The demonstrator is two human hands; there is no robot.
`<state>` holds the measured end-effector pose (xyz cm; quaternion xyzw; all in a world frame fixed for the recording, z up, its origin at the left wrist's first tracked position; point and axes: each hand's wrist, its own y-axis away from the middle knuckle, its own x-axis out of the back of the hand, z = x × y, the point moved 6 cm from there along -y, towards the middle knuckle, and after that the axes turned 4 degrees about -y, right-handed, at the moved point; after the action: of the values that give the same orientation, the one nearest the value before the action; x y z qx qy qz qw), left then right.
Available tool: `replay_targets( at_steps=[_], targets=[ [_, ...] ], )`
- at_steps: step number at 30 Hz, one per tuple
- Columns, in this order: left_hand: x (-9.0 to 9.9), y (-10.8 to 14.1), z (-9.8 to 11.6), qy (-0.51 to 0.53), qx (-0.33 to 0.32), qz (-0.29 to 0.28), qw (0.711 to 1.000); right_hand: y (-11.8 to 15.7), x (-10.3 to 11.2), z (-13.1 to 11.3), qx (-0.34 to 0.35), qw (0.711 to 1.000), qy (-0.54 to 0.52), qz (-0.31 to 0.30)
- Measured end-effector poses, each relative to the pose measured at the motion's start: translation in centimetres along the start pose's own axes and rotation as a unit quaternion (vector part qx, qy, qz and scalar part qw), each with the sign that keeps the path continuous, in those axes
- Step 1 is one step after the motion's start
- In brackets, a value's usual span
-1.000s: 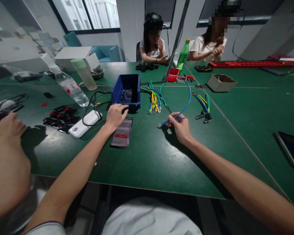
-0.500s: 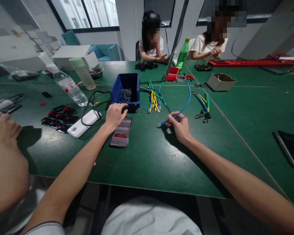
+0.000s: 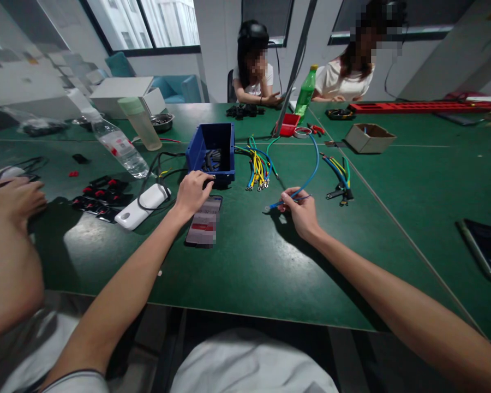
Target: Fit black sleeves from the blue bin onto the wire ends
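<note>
My right hand (image 3: 300, 208) is closed in a pinch on a blue wire (image 3: 313, 170). The wire's end, with a ring terminal (image 3: 267, 209), sticks out to the left of the fingers, and its length arcs back towards the red tray. My left hand (image 3: 193, 192) is closed at the front of a blue bin (image 3: 210, 176); what its fingers hold, if anything, is hidden. Inside the bin lie several black sleeves (image 3: 213, 160). Below that hand a lit phone (image 3: 202, 224) rests flat. Beside the bin is a bundle of coloured wires (image 3: 258, 168) with ring ends.
More wires with black ends (image 3: 339, 177) lie to the right, near a cardboard box (image 3: 368, 139). A white power bank (image 3: 142, 207), black-and-red parts (image 3: 100, 196) and a water bottle (image 3: 120, 148) stand left. A neighbour's hand (image 3: 14, 199) is at far left; two people sit opposite.
My two hands have hardly moved. The neighbour's hand at the left has shifted a little, and the person opposite at the right has lowered their hands.
</note>
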<state>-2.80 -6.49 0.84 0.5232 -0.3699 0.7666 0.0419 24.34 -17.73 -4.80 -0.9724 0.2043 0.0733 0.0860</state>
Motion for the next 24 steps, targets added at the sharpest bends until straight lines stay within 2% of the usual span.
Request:
replay_targets(
  at_steps=[2,5,7,8,9,10,11,13,14,15,16,17,19,21,23,24],
  targets=[
    [1.5,0.1,1.7,0.051,-0.001,0.015,0.999,0.0,0.0,-0.1,0.001,1.0,0.0,0.0],
    [5.0,1.3,6.2,0.162,0.0,0.038,0.986,0.0,0.0,-0.1,0.0,1.0,0.006,-0.002],
    [7.5,3.3,9.9,0.283,0.017,0.043,0.958,0.0,0.0,-0.1,0.0,1.0,0.009,-0.001],
    [8.5,4.6,11.8,0.363,0.03,0.035,0.931,0.0,0.0,-0.1,0.0,1.0,0.009,0.0],
    [9.1,6.0,13.8,0.45,0.044,0.014,0.892,0.0,0.0,-0.1,0.002,1.0,0.009,0.001],
    [9.3,7.4,15.6,0.537,0.072,-0.026,0.84,0.0,0.0,-0.1,0.004,1.0,0.008,0.001],
    [9.2,8.9,17.5,0.619,0.104,-0.074,0.775,0.0,0.0,-0.1,0.006,1.0,0.007,0.0],
    [8.6,11.6,20.8,0.746,0.178,-0.16,0.621,0.0,-0.1,-0.1,0.012,1.0,0.004,-0.002],
    [8.4,12.6,22.1,0.786,0.206,-0.188,0.551,0.0,-0.1,-0.1,0.014,1.0,0.004,-0.002],
    [8.2,13.3,22.9,0.813,0.236,-0.196,0.495,0.0,-0.1,-0.1,0.015,1.0,0.004,-0.002],
    [8.1,13.8,23.4,0.824,0.263,-0.207,0.456,0.0,-0.1,-0.1,0.015,1.0,0.004,-0.001],
    [7.9,14.1,23.6,0.828,0.281,-0.218,0.435,0.0,-0.1,-0.1,0.015,1.0,0.005,0.0],
    [8.1,14.4,23.5,0.821,0.272,-0.253,0.433,-0.1,-0.1,0.0,0.015,1.0,0.007,0.002],
    [8.9,14.6,23.3,0.809,0.212,-0.305,0.455,-0.1,-0.1,0.0,0.018,1.0,0.009,0.004],
    [9.6,15.3,22.8,0.784,0.176,-0.334,0.492,-0.1,-0.1,-0.1,0.022,1.0,0.012,0.005],
    [9.8,15.7,22.3,0.77,0.173,-0.328,0.519,-0.1,-0.1,-0.1,0.024,1.0,0.013,0.006]
  ],
)
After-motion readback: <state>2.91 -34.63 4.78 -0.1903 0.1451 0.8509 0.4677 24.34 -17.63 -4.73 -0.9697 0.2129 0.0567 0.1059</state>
